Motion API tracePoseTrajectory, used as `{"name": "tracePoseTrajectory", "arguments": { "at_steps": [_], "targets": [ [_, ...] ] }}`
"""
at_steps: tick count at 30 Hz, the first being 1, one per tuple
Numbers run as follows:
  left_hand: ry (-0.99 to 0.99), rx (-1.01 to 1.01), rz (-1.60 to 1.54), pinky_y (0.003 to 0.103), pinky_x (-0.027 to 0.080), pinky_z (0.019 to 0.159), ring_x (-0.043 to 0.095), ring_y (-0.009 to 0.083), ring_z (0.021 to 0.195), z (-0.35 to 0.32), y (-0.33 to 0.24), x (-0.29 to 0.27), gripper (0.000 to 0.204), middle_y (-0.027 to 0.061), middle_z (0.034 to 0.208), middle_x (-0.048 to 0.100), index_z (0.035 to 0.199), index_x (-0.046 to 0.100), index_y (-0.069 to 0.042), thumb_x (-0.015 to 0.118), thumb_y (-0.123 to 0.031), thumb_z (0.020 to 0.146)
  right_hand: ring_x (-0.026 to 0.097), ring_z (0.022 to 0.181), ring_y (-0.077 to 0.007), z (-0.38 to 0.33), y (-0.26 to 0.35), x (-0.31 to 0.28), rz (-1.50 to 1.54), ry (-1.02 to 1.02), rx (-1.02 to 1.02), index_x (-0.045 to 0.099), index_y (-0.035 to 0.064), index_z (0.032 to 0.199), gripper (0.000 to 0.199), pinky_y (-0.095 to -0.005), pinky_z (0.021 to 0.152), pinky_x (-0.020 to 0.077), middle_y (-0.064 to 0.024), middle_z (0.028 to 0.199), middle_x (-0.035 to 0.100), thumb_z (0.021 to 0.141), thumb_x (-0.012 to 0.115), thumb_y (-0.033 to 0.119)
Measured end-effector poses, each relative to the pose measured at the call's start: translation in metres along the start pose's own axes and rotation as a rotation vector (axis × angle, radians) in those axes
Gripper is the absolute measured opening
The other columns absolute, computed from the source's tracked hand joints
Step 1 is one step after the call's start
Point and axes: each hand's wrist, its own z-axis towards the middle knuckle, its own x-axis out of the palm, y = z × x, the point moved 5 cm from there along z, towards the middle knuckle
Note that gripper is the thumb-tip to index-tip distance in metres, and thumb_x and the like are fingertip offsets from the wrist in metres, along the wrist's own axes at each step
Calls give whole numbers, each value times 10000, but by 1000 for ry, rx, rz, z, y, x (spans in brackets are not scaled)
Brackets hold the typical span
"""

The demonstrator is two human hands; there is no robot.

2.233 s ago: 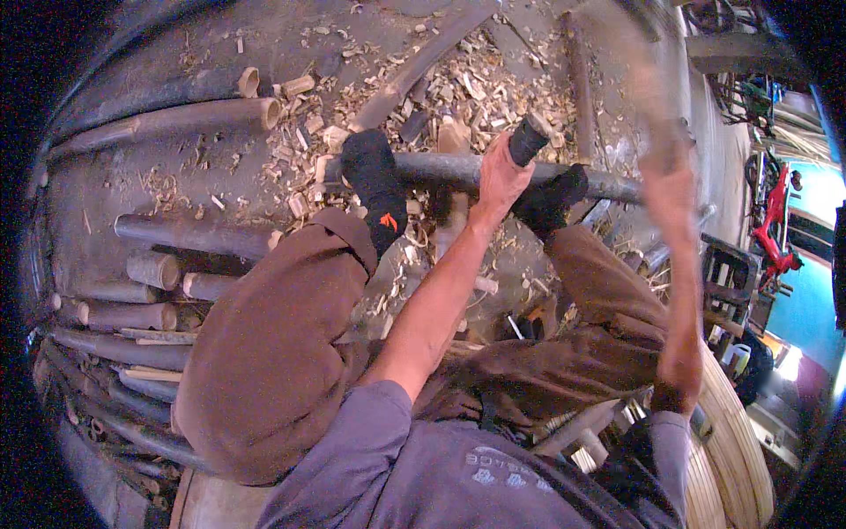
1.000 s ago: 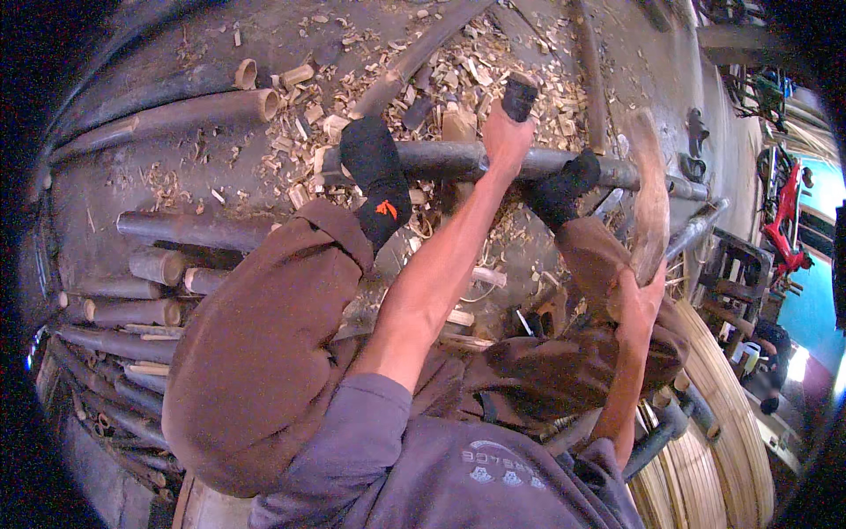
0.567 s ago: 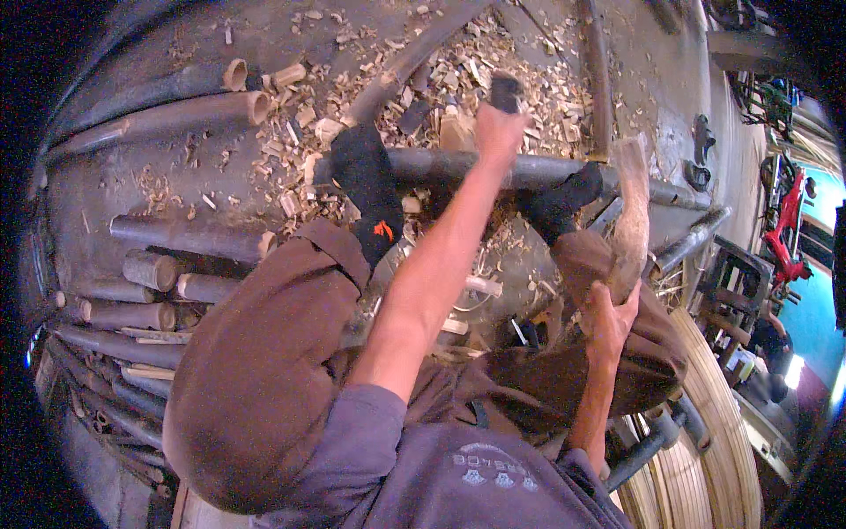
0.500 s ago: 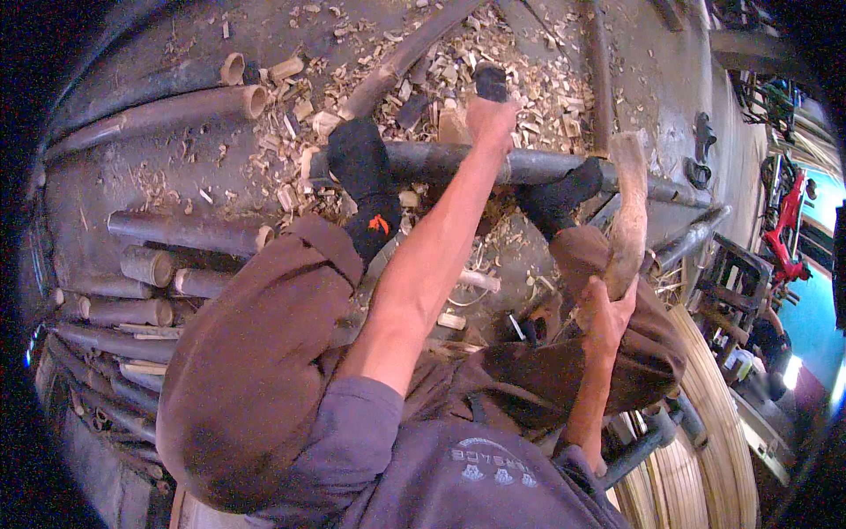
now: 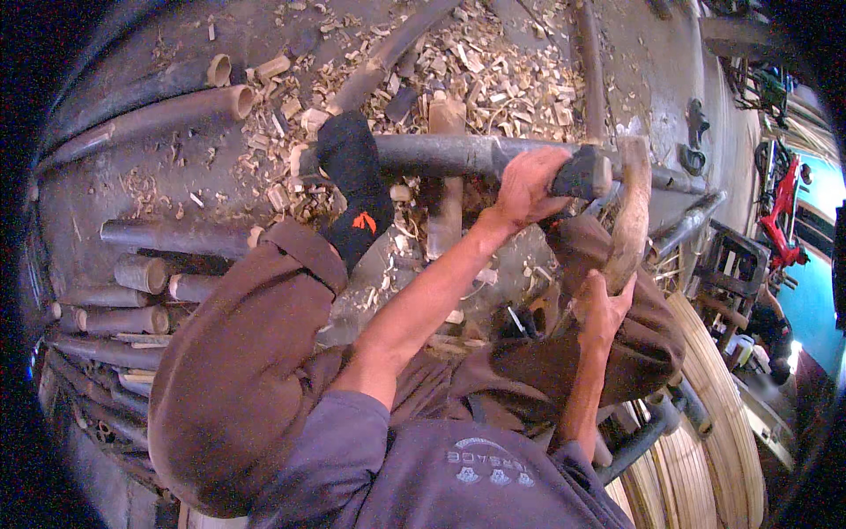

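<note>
My left hand [image 5: 531, 187] is closed around a short dark bamboo piece [image 5: 577, 174] with a pale cut end, over the right part of a dark pole [image 5: 441, 154]. This piece partly hides my right foot. Gripped in my right hand [image 5: 604, 309] is a thick, curved wooden club [image 5: 631, 207], raised beside my right knee. Its lower end is hidden by the fingers. My left foot [image 5: 352, 159], in a black sock, rests against the pole's left part.
Wood chips [image 5: 476, 66] cover the floor beyond the pole. Bamboo tubes [image 5: 176, 119] lie at the left, with several more stacked nearer. Bundled pale strips [image 5: 705, 397] curve at the lower right. A red bicycle frame [image 5: 780, 216] stands at the far right.
My left hand has come nearer and to the right with the dark piece, from above the chips to my right foot. The right hand and club have barely moved.
</note>
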Motion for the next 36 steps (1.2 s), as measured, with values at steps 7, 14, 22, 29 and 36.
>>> {"name": "tracePoseTrajectory", "arguments": {
  "at_steps": [7,14,22,29,36],
  "targets": [
    [-43,-72,51,445,483,847,588,374,998,-24,24,2,648,167,1045,620,1139,541,-38,802,-136,554,519,642,-105,-1,-11,-4,-70,33,3,403,16,1320,547,-251,550,440,-33,838,543,822,626,51],
    [-1,-139,-3,435,493,874,602,392,1006,-24,35,4,596,178,1087,624,1162,547,-56,800,-155,632,513,590,-97,-1,-8,2,-65,65,-21,424,23,1289,512,-253,514,439,-22,788,544,818,623,39],
    [-33,-134,-19,430,505,806,608,382,951,-13,22,-4,553,164,1012,626,1105,555,-70,782,-110,602,515,787,-156,-2,-3,6,-142,89,24,369,1,1342,607,-278,681,419,-87,965,525,809,650,74],
    [-60,-165,-22,432,511,760,616,385,903,-14,26,-2,527,177,965,629,1091,560,-69,777,-94,611,460,1233,-286,-5,5,4,-197,110,111,270,-99,1415,793,-346,1060,340,-220,1363,444,776,687,116],
    [-126,-399,-123,422,513,709,634,413,834,0,35,-27,499,205,861,643,1114,546,-61,760,-107,665,538,1027,-263,27,108,-34,34,-50,-285,437,-40,1253,579,-334,922,422,-163,1136,536,803,679,233]
  ]
}}
